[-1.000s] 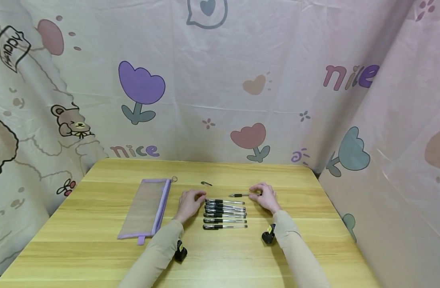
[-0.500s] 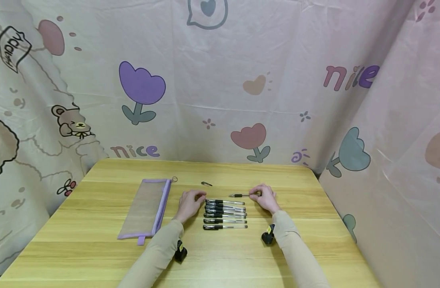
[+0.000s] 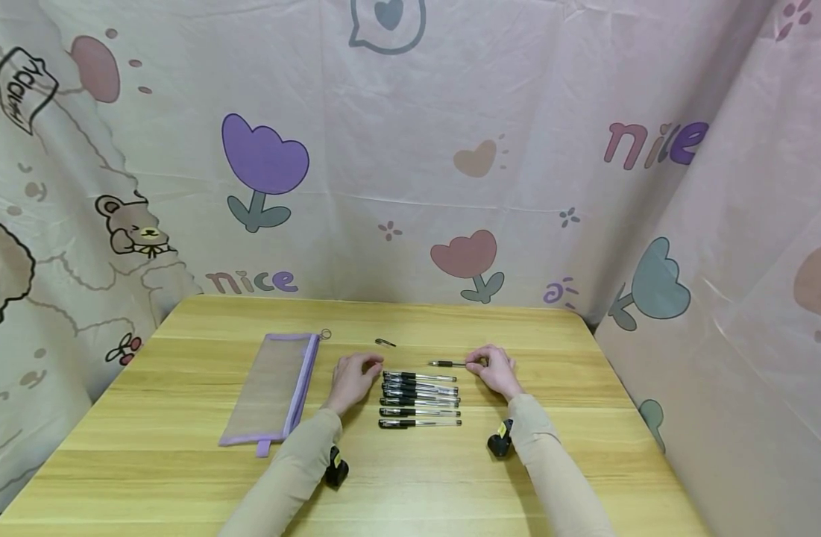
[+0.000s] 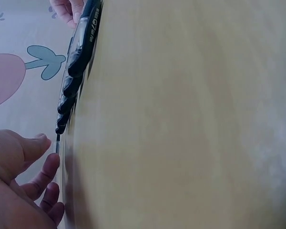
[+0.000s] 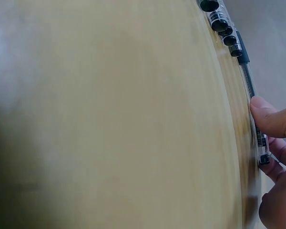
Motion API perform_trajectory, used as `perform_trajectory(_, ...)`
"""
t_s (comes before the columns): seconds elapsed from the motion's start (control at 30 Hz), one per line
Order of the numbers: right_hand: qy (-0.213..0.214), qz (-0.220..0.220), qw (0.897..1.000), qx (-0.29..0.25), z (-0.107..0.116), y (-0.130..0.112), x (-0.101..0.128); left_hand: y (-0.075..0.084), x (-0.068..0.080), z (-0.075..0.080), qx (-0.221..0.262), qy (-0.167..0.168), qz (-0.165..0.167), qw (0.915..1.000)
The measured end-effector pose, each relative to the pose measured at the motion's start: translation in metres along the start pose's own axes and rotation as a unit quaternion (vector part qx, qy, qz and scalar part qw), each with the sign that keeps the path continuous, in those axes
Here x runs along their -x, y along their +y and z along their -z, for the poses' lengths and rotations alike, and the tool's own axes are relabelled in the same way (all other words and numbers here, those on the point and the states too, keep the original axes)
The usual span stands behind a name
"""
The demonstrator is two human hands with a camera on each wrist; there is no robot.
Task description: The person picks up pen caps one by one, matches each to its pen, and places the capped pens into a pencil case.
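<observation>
My right hand (image 3: 494,369) pinches the barrel of an uncapped gel pen (image 3: 444,364) between thumb and fingers, its tip pointing left. In the right wrist view the thumb presses on that clear barrel (image 5: 248,81). Several capped gel pens (image 3: 420,401) lie in a stacked row between the hands, black caps to the left. My left hand (image 3: 353,380) rests on the table beside the upper cap ends, thumb and forefinger apart with nothing held. The left wrist view shows the black caps (image 4: 79,62) lined up beyond the left fingers. A loose pen cap (image 3: 385,342) lies behind the row.
A mesh zip pouch (image 3: 269,388) with purple edging lies flat left of the left hand, a small ring (image 3: 326,334) at its far corner. The wooden table (image 3: 148,447) ends at a patterned cloth (image 3: 383,246) behind and at the sides.
Almost nothing differs. The right hand and the uncapped pen have shifted very slightly to the right; the left hand has moved back a touch from the caps.
</observation>
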State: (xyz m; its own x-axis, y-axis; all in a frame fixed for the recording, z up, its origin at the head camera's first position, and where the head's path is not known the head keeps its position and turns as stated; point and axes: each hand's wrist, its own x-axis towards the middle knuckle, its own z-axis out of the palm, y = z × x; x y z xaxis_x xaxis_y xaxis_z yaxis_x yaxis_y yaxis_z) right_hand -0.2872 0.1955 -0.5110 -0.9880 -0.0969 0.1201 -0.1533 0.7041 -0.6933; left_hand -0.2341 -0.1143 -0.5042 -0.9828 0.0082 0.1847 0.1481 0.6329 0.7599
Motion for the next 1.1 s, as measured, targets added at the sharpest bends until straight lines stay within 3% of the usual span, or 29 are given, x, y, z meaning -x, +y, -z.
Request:
perform_trajectory(0.17,0.005,-0.006,1.0,-0.004,0.0,-0.001,0.002,-0.001,-0.005,-0.001,0.0,-0.003,0.018,0.9998)
perform_trajectory(0.37,0.006,-0.008,1.0,-0.014,0.001,-0.003,0.005,-0.003,-0.011,-0.001,0.005,0.014,0.003,0.9999)
perform_trajectory(0.77,0.011,0.003,0.999,-0.03,0.001,-0.01,0.013,-0.004,-0.027,-0.004,0.0,0.008,-0.015,0.9999)
perform_trajectory(1.1,0.015,0.019,0.999,-0.037,0.002,-0.015,0.022,-0.009,-0.045,-0.007,-0.017,-0.02,-0.027,0.9993)
